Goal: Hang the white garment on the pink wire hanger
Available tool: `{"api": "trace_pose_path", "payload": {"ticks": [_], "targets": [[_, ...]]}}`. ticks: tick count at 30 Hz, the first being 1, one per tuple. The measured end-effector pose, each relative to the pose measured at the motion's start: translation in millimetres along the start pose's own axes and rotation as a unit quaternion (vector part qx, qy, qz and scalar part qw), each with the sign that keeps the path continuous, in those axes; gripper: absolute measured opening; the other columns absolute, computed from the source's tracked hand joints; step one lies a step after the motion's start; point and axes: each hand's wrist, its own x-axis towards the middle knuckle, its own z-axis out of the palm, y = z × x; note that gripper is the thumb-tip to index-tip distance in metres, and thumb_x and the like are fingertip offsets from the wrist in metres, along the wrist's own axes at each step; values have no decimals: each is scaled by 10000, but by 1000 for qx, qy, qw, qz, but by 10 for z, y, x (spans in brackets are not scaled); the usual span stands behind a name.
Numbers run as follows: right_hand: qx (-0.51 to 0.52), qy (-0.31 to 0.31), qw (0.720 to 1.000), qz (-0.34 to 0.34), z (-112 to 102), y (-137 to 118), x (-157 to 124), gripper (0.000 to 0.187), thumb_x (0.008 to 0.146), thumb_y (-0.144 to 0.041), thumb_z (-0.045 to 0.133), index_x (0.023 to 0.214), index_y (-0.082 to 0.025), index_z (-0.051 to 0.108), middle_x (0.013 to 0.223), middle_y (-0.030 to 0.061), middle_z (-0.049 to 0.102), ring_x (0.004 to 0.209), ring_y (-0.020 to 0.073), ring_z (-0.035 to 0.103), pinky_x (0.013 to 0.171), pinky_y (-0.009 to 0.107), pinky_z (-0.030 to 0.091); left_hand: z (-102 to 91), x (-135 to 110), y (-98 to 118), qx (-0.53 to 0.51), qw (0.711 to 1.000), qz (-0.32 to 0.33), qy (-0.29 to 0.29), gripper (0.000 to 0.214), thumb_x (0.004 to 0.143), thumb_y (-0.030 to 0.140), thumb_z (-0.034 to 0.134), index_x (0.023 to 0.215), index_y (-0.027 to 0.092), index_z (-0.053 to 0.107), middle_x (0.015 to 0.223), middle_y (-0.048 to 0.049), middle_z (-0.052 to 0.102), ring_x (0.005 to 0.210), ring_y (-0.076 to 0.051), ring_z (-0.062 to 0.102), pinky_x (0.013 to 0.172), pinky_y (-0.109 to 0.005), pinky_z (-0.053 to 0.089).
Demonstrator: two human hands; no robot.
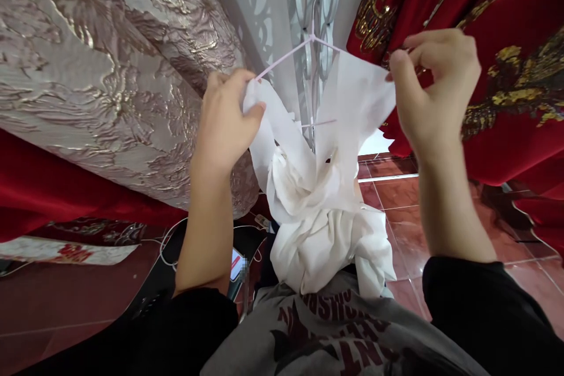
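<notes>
Left hand (227,120): holding white garment (326,241) at one end of hanger (282,63). Right hand (440,82): fingers curled beside opposite shoulder, grip unclear. Garment: on hanger, lower folds bunched.

Uneven indoor light, curled shadows on wall (247,0), glare on floor tiles (416,267), sheen on patterned cloth (118,94), stretched edges.

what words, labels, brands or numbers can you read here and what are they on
"NT": seems to end the lowest row of dark lettering on the grey shirt; the rows above are too distorted and partly covered to read surely.
Phone screen: too small and blurred to read.
White garment and hanger: no readable text.
</notes>
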Motion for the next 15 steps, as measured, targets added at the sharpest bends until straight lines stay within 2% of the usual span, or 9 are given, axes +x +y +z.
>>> {"api": "trace_pose_path", "payload": {"ticks": [1, 2, 3, 5, 7, 9, 12, 13, 15], "targets": [[-4, 13, 999, -36, 83, 44, -93, 303, 972, -414, 595, 763, -195, 600, 1223, 91, 613, 1255, 246, 535, 1134, 457, 401, 11, -25, -11, -47, 999, -1, 16, 562, 568, -70, 826, 1044, 217, 741, 1025, -77, 560, 1137, -339, 527, 1164, -579, 351], [-14, -2, 997, -81, 184, 97, -181, 272, 988, -429, 554, 835, -216, 625, 1280, 95, 608, 1308, 264, 520, 1158, 487, 387, 27, -57, -25, -94, 995, 6, 31, 555, 568, -50, 853, 1024, 236, 718, 1051, -75, 565, 1171, -340, 521, 1174, -562, 355], [-14, -42, 992, -120, 304, 162, -258, 246, 991, -438, 538, 896, -237, 644, 1278, 96, 626, 1313, 275, 530, 1154, 506, 395, 49, -97, -39, -132, 990, 15, 42, 532, 586, -15, 875, 1009, 252, 693, 1078, -73, 574, 1205, -339, 514, 1174, -540, 372], [-12, -167, 972, -167, 577, 324, -362, 239, 995, -445, 513, 1045, -268, 666, 1280, 88, 658, 1302, 278, 556, 1126, 503, 425, 115, -213, -66, -164, 985, 33, 49, 481, 649, 70, 889, 1018, 269, 652, 1149, -76, 586, 1273, -334, 500, 1150, -501, 418], [-27, -222, 957, -184, 842, 512, -408, 301, 1011, -423, 466, 1186, -262, 651, 1316, 90, 667, 1285, 272, 576, 1111, 488, 430, 223, -383, -109, -148, 985, 43, 84, 443, 713, 146, 866, 1069, 266, 631, 1254, -90, 573, 1344, -330, 474, 1131, -477, 445], [-53, -212, 960, -176, 1035, 686, -441, 315, 1023, -385, 441, 1189, -233, 662, 1220, 94, 717, 1159, 259, 632, 1072, 470, 433, 380, -601, -192, -117, 978, 40, 170, 431, 768, 219, 822, 1143, 251, 613, 1355, -104, 537, 1388, -322, 454, 1130, -467, 446], [-77, -157, 969, -174, 1145, 835, -554, 280, 1030, -349, 462, 1063, -213, 704, 1006, 62, 762, 941, 220, 655, 980, 424, 437, 670, -941, -383, -70, 944, -9, 323, 430, 860, 347, 718, 1233, 220, 545, 1341, -115, 545, 1320, -280, 530, 1088, -450, 475], [-80, -136, 971, -182, 1144, 850, -611, 268, 1031, -340, 473, 1041, -216, 711, 978, 50, 765, 907, 208, 649, 955, 410, 434, 764, -1033, -444, -71, 937, -19, 342, 447, 866, 388, 701, 1234, 204, 527, 1313, -120, 569, 1270, -267, 571, 1051, -432, 500], [-82, -100, 971, -203, 1116, 848, -724, 242, 1031, -316, 491, 1034, -230, 717, 954, 29, 768, 864, 193, 639, 923, 393, 428, 925, -1163, -518, -122, 947, -50, 291, 489, 859, 432, 712, 1235, 171, 540, 1245, -130, 646, 1145, -248, 659, 960, -386, 550]]}}
